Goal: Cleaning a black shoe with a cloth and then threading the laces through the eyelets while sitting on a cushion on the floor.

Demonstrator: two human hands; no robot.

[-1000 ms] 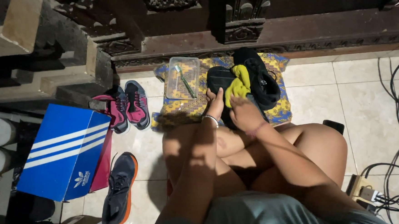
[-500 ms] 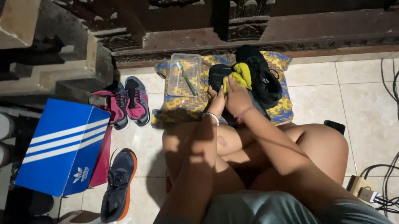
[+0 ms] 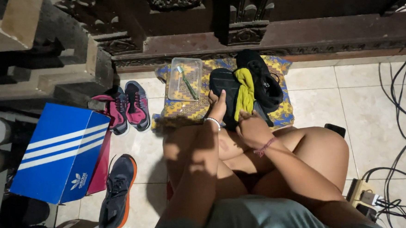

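From the head view, the left hand (image 3: 218,106) rests curled against the edge of a black shoe (image 3: 223,89) turned sole-up, its smooth rubbery underside facing the camera; the fingers are bent round its rim, gripping it. The right hand (image 3: 252,128) lies flat-ish with fingers closed on the lower end of a soft yellow cloth (image 3: 244,92) draped over that shoe. A 2nd black shoe (image 3: 264,80), mesh-textured and upright, sits touching on the right. All lie on a patterned yellow-and-blue fabric mat (image 3: 279,115) on pale glossy floor tiles. Beside the shoes stands a clear rectangular plastic tub (image 3: 179,82) holding a green toothbrush (image 3: 186,82). Left are pink-and-black trainers (image 3: 128,108), a blue striped cardboard box (image 3: 59,153) and a dark orange-soled trainer (image 3: 118,193); black cables (image 3: 404,110) trail at right, carved dark wood behind
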